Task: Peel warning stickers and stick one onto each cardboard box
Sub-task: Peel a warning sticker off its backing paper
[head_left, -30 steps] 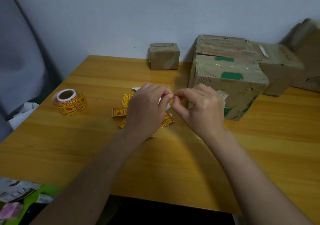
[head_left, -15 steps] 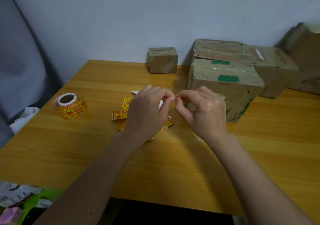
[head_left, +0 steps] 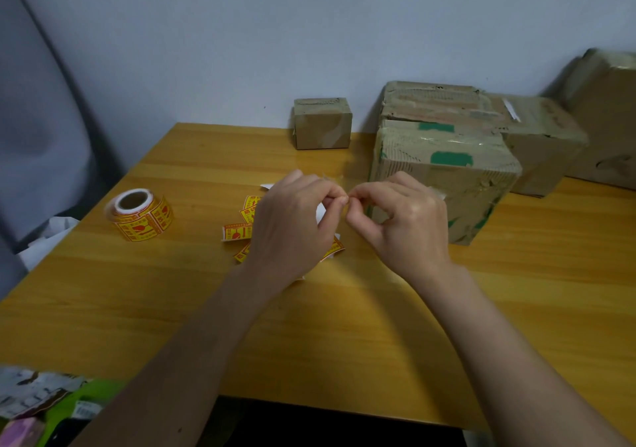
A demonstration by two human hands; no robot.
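My left hand [head_left: 292,226] and my right hand [head_left: 402,219] meet fingertip to fingertip above the wooden table [head_left: 344,326]. Both pinch a small sticker piece [head_left: 321,210], mostly hidden by the fingers; only a white scrap shows. Loose yellow-and-red warning stickers [head_left: 237,232] lie on the table under my left hand. A roll of the same stickers [head_left: 139,214] stands to the left. A small cardboard box [head_left: 322,123] sits at the wall. A larger box with green patches [head_left: 444,178] stands just behind my right hand, with further boxes [head_left: 540,140] behind it.
Another big cardboard box [head_left: 609,119] leans at the far right edge. White crumpled paper [head_left: 44,240] lies off the table's left side. Green and printed packaging [head_left: 44,402] sits below the front left corner. A grey wall backs the table.
The camera view has tilted up slightly, so everything sits lower in the frame. Both hands stay joined at the fingertips, working the same small piece with little movement.
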